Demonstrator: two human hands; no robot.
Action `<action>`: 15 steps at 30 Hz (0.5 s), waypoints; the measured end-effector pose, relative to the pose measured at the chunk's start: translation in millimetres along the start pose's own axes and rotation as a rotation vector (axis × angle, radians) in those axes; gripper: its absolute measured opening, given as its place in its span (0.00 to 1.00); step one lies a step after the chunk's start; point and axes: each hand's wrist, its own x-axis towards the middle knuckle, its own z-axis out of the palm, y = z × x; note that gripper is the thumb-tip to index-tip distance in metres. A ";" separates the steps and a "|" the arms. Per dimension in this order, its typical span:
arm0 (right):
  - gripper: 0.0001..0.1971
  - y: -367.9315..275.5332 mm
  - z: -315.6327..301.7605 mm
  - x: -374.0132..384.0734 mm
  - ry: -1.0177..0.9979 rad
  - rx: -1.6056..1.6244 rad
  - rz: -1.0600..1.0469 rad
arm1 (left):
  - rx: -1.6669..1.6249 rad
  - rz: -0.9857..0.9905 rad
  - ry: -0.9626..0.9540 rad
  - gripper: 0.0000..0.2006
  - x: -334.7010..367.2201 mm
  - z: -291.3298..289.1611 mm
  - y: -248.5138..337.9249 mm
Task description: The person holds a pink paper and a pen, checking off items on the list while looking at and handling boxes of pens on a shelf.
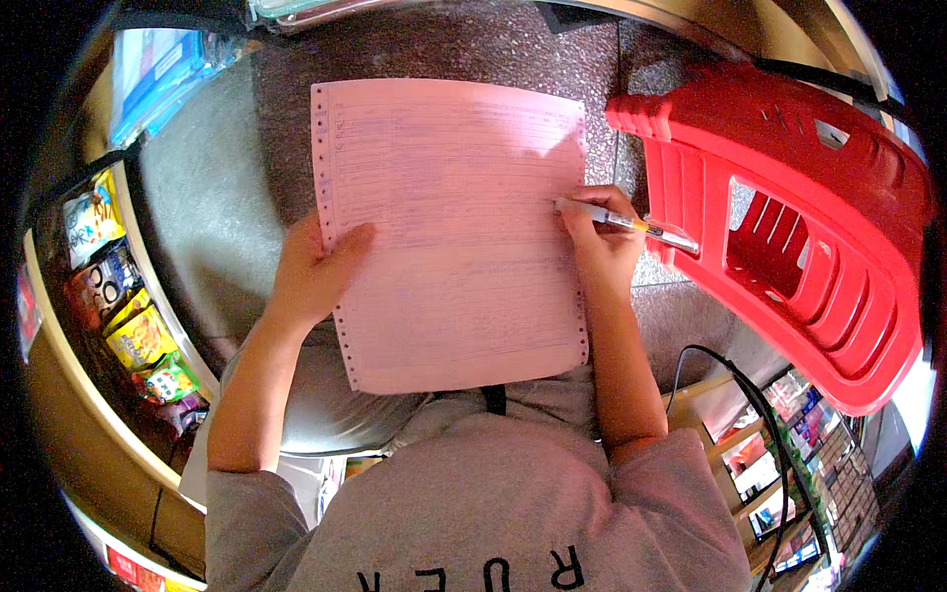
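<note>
Nearest the camera is my grey shirt, filling six o'clock. The red plastic piece takes up three o'clock, tall and slotted; I can't tell whether it is a basket or a stool. Almost as large is the sheet in the middle, above my lap, its long axis running close to twelve-to-six and both long sides punched with holes. A shelf curves past at nine o'clock, with bright packets on it, and a black cable loops at four.

My left hand grips the sheet's nine o'clock edge, thumb on top. My right hand, at the three o'clock edge, is closed round the pen. That pen is what matters: its tail points between three and four, its tip between nine and ten, just inside the sheet's right edge. Whether the tip touches the paper I cannot tell. My right hand is much the nearer to that edge; the left is across the sheet.
</note>
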 end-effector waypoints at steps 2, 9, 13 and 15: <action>0.05 -3.9 -0.3 -2.5 -0.008 0.020 -0.006 | -0.084 0.007 -0.060 0.13 -1.6 -0.9 -1.1; 0.04 -12.5 3.0 -3.6 -0.035 -0.045 -0.056 | -0.117 -0.001 -0.088 0.14 -5.5 -2.5 -1.2; 0.03 1.2 2.9 -4.6 0.052 0.035 -0.019 | -0.129 -0.042 -0.103 0.14 -7.1 -0.8 -0.4; 0.04 4.1 0.5 -4.3 0.071 0.023 -0.119 | -0.135 -0.048 -0.101 0.14 -7.3 0.4 -0.3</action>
